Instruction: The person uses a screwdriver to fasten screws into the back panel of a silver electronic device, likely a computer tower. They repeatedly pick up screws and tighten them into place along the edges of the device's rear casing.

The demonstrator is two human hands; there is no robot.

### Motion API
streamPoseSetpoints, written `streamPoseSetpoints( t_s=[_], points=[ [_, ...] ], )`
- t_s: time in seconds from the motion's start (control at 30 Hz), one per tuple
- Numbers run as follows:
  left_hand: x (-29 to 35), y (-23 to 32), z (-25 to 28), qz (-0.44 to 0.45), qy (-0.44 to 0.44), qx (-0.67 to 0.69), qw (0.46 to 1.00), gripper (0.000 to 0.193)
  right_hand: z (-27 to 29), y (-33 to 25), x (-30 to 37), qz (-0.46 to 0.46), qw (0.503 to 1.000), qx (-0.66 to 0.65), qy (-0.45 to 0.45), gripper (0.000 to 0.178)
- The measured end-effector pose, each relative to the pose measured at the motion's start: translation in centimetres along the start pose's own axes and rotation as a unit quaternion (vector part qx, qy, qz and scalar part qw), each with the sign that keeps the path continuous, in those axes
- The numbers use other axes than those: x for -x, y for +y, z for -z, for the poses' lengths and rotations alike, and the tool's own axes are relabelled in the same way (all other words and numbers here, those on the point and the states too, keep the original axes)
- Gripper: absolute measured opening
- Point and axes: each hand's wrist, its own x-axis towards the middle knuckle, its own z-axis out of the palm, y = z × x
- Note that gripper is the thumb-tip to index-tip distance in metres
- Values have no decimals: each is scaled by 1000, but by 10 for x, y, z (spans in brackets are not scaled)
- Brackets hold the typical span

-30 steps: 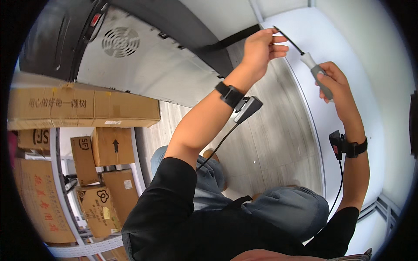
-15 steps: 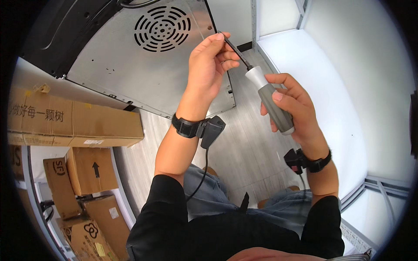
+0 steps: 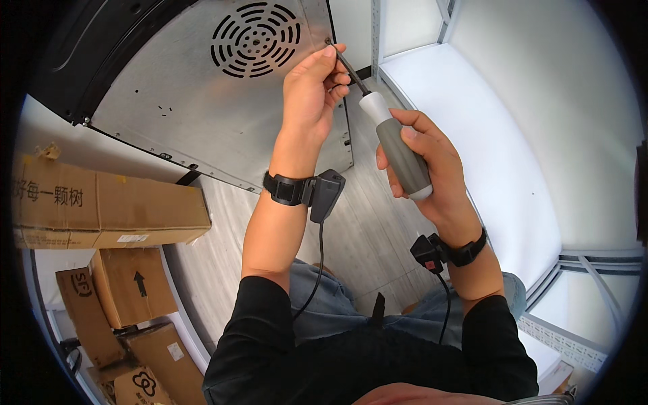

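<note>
A screwdriver (image 3: 403,156) with a thick grey handle and a pale collar slants up and to the left. Around its handle are the fingers of my right hand (image 3: 439,162). My left hand (image 3: 309,88) pinches the dark shaft close to its tip, thumb and forefinger closed, the other fingers curled. The tip is at a small screw or hole (image 3: 328,41) near the right edge of a bare metal panel (image 3: 202,115); whether it sits in the screw I cannot tell. A round pattern of vent slots (image 3: 256,42) is cut in the panel left of my hands.
A long cardboard box (image 3: 111,209) lies at the left, above several smaller cartons (image 3: 135,287) on a shelf. White shelving (image 3: 472,108) with grey metal frames stands on the right. Cables hang from the black devices strapped to both wrists.
Both hands and the screwdriver have moved slightly left and up, bringing the tip to the screw spot near the panel's edge. The view has shifted a little too.
</note>
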Motion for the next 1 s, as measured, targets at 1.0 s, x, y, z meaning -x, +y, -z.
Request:
streamPoseSetpoints(
  t_s=[1.0],
  points=[
    [-4,6,3,4,-9,-59,998,24,-3,17,-13,-26,992,120,-18,50]
  ],
)
